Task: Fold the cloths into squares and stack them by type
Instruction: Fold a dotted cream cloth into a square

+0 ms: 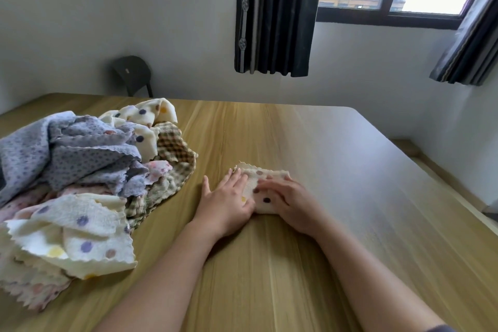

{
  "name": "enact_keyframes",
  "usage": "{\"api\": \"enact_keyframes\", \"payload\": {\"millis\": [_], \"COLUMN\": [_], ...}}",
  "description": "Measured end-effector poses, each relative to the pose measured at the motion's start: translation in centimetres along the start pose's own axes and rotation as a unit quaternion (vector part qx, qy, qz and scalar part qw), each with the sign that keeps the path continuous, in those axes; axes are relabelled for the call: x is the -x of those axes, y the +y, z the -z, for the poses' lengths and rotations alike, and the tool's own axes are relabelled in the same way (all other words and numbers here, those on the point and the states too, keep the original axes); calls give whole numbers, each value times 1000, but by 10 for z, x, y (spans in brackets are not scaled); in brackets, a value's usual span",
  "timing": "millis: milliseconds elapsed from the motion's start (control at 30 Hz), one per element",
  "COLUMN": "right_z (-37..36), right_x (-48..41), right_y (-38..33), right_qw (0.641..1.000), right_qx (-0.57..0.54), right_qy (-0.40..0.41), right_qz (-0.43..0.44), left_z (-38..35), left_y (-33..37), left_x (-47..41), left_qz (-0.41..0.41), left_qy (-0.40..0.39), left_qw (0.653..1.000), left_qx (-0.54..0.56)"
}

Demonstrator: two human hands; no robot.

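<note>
A folded cream dotted cloth (269,174) lies mid-desk (350,183). The left hand (227,202) and right hand (291,205) press flat on it with fingers extended, gripping nothing. A pile of unfolded cloths (80,170) sits at the left.

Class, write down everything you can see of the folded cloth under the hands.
The cloth is cream and fuzzy-looking, with brown, purple and yellow dots and a zigzag edge. Folded into a small pad, it lies flat on the table, apart from the pile. The left hand and right hand press on it.
</note>
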State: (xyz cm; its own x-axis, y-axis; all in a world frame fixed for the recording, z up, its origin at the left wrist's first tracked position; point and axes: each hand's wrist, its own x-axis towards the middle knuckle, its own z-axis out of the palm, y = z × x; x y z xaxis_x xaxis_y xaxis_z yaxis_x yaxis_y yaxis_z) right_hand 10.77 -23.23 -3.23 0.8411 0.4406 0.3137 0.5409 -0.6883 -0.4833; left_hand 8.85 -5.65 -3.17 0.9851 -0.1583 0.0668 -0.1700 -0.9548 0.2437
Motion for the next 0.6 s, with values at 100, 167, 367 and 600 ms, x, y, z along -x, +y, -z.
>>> {"api": "enact_keyframes", "payload": {"millis": [100,167,367,600], "right_z": [-3,-2,-3,-4], "right_x": [-2,-1,-1,-1], "right_y": [0,-5,-15,-11], "right_qw": [999,993,967,991], "right_qx": [43,113,234,136], "right_qy": [-25,-9,38,-8], "right_qz": [-7,-25,-91,-19], "left_z": [4,4,1,-4], "left_y": [-6,-7,12,7], "left_x": [0,0,4,-3], "left_qz": [26,33,-19,18], "left_qy": [63,138,189,10], "left_qw": [998,990,982,1000], "left_qx": [-6,-25,-3,-11]}}
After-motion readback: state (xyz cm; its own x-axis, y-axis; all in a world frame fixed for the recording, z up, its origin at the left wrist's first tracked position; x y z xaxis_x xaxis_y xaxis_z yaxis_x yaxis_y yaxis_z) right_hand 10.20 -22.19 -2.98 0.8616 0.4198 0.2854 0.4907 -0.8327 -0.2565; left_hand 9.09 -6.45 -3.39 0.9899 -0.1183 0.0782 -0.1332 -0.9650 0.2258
